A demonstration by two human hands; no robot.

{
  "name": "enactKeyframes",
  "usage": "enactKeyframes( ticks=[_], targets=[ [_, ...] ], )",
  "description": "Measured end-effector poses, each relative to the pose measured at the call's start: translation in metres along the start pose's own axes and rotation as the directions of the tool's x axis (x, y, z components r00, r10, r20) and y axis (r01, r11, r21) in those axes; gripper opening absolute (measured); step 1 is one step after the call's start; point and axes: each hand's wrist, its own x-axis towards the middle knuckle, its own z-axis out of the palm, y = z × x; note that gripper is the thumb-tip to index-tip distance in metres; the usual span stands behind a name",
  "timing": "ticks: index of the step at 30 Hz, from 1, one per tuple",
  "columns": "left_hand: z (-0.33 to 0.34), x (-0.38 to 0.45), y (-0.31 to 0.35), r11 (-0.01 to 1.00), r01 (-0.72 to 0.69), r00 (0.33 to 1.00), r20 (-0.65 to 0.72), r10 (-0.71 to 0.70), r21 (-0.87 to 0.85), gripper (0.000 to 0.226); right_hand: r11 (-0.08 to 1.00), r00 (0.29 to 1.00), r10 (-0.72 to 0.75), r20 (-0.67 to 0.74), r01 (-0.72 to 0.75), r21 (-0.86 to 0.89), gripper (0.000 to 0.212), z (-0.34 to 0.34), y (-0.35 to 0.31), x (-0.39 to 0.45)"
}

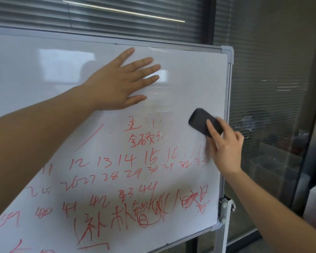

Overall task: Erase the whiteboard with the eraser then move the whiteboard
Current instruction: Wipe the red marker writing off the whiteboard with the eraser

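A person's left hand [117, 83] lies flat, fingers spread, on the clean upper whiteboard [190, 84], likely steadying it, while the right hand [224, 143] grips a dark eraser [202, 125] against its right edge above red writing [117, 179].

Right hand [224, 145] holds eraser [201, 124] on whiteboard [190, 84], left hand [117, 83] flat

Left hand [117, 84] flat, fingers spread and straight, right hand [224, 143] raised, fingers curled in a grip
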Motion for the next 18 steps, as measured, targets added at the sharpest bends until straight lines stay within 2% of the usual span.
enactKeyframes(
  ticks=[8, 11, 15, 18],
  targets=[
    [0.000, -0.001, -0.001, 0.999, -0.002, 1.000, -0.024, 0.001, -0.032, 0.062, 0.994, 0.994, -0.107, -0.035, 0.106, -0.030, 0.042, -0.010, 0.004, 0.094],
    [0.001, -0.002, -0.003, 0.999, -0.006, 1.000, -0.022, 0.005, -0.036, 0.062, 0.998, 0.998, -0.056, -0.034, 0.057, 0.010, 0.046, -0.007, -0.009, 0.095],
    [-0.002, -0.004, -0.006, 0.999, -0.019, 1.000, -0.018, 0.018, -0.034, 0.061, 0.988, 0.994, 0.084, -0.072, -0.073, 0.135, 0.049, -0.002, -0.047, 0.077],
    [-0.006, -0.012, -0.012, 0.999, -0.022, 1.000, -0.013, 0.022, -0.026, 0.060, 0.975, 0.992, 0.098, -0.079, -0.080, 0.210, 0.049, 0.001, -0.084, 0.056]
  ],
)
